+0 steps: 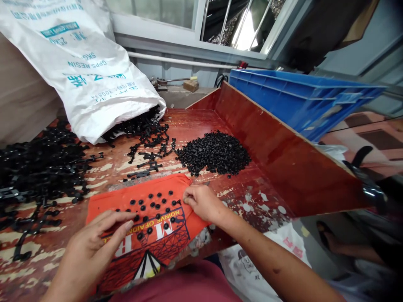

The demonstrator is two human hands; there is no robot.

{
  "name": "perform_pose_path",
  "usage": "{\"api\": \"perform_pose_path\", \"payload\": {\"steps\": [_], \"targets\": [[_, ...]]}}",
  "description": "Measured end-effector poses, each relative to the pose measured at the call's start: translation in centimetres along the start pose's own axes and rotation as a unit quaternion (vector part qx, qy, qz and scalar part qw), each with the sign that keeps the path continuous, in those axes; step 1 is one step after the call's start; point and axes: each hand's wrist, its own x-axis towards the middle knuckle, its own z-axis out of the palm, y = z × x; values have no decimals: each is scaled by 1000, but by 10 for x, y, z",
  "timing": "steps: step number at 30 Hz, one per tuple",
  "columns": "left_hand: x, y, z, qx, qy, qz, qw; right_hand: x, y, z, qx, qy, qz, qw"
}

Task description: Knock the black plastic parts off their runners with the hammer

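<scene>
Both hands work small black plastic caps (153,205) on an orange printed cloth (163,235): left hand (91,247) spread flat, right hand (203,203) pinching one. A sorted heap (215,153) lies beyond; many uncut black sprues (37,167) remain on the bench (252,197).

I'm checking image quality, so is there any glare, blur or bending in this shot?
Head view: glare blows out the window; wide-lens distortion bows the blue crate and the table's red wall; the small black parts on the orange cloth stay sharp.

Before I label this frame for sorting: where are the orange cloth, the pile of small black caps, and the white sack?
orange cloth (176,186), head view, top edge.
pile of small black caps (215,153), head view, middle.
white sack (82,63), head view, printed side.
</scene>
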Motion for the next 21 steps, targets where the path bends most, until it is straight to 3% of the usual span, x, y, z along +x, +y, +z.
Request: {"api": "perform_pose_path", "payload": {"steps": [4, 9, 13, 21], "targets": [[-4, -8, 8, -6, 3, -7, 1000, -9, -4, -1, -41, 32, -23, 998], [-6, -6, 9, -14, 16, -19, 1000, -4, -14, 8, -88, 14, -70, 994], [-10, -7, -3, -16, 11, -31, 999, -8, -16, 11, -101, 11, -80, 992], [-28, -43, -35, 8, 74, -131, 989, -32, -12, -6, -77, 39, -63, 994]]}}
